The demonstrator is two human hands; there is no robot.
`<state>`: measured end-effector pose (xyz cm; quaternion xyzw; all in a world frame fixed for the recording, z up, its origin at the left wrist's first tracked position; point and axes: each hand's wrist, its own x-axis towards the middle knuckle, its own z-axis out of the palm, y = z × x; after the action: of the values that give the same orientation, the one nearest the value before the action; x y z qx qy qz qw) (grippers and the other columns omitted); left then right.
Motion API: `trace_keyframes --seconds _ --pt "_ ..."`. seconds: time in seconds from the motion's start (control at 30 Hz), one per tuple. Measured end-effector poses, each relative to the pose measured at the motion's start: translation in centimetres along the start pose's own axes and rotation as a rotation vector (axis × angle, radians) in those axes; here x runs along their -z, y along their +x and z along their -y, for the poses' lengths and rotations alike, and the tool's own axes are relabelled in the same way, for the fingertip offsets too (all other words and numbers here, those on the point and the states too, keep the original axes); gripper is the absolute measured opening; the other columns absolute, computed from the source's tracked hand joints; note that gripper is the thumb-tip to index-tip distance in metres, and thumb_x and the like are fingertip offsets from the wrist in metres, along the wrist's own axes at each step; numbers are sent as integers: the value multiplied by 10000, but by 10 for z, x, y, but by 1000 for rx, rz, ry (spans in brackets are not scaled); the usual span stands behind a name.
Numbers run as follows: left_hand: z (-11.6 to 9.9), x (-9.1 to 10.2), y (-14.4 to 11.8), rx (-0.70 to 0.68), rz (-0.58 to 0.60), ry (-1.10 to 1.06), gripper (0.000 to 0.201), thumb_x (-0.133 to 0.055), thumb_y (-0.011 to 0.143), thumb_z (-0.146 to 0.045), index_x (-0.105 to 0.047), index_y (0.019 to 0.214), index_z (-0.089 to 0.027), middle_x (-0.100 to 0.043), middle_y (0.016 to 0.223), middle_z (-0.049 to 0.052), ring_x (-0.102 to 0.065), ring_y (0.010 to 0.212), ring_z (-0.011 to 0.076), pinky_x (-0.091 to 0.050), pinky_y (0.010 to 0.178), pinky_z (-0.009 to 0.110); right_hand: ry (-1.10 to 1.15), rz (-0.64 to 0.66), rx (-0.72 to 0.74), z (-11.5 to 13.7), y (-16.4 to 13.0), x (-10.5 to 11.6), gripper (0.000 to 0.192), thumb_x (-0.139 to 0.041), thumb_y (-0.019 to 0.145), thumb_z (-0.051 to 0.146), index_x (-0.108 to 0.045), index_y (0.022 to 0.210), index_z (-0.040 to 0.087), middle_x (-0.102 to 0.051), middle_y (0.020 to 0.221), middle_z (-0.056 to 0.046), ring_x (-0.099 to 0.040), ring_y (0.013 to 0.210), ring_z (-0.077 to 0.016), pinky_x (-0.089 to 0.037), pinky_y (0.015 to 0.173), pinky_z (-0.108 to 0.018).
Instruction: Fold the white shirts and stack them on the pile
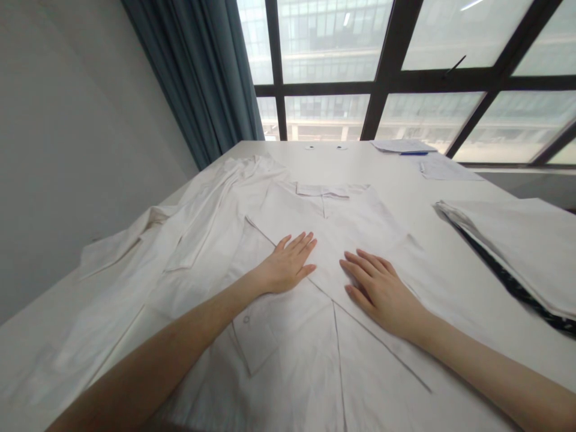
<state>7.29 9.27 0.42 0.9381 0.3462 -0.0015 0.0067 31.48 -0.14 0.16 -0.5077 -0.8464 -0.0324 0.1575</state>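
Lying spread across the middle of the long white table: a white cotton shirt, collar pointing toward the far edge. Resting flat on it, side by side, the left hand and the right hand. Lying bunched just left of it, a second white garment. Sitting to the right, well apart, a folded white cloth stack. Lying behind, near the far edge, loose white paper sheets.

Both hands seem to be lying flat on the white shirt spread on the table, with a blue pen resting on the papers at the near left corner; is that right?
Not quite: in the head view the blue pen lies on papers at the far right, by the window. Left hand and right hand do lie flat on the white shirt.
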Motion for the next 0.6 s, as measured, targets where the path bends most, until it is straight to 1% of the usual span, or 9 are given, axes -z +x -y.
trace_keyframes --seconds 0.1,0.23,0.33,0.43,0.6 --pt "0 -1 0 5 -21 -10 570 -146 1021 -407 -218 1509 -121 -168 1596 125 -113 1481 227 -103 1176 438 6 -8 2 0 0 0 413 -438 962 313 -533 1325 141 -527 1404 -142 -416 1330 -311 -358 1062 -519" --pt "0 0 1 8 -12 -26 575 -184 1013 -422 -208 1514 -141 -170 1595 124 -123 1480 234 -118 1173 450 38 -5 33 0 1 1 409 -436 957 285 -521 1340 169 -515 1417 -141 -412 1343 -288 -368 1060 -521" --pt "1 1 1 21 24 -20 624 -223 1000 -485 -190 1518 -139 -150 1599 125 -110 1481 240 -115 1173 442 67 17 88 1 2 4 410 -438 955 257 -515 1352 192 -486 1444 -133 -410 1348 -272 -380 1059 -503" --pt "2 2 0 10 29 -31 699 -237 976 -576 -159 1527 -154 -140 1600 129 -96 1483 244 -113 1172 438 103 29 132 2 2 6 404 -447 953 243 -525 1348 211 -506 1428 -126 -439 1329 -264 -391 1055 -495" --pt "2 4 1 -5 48 -62 841 -251 910 -710 -139 1532 -155 -137 1596 151 -89 1484 257 -99 1171 451 115 40 150 2 3 7 393 -443 956 235 -543 1336 225 -531 1403 -123 -457 1315 -261 -393 1052 -494"
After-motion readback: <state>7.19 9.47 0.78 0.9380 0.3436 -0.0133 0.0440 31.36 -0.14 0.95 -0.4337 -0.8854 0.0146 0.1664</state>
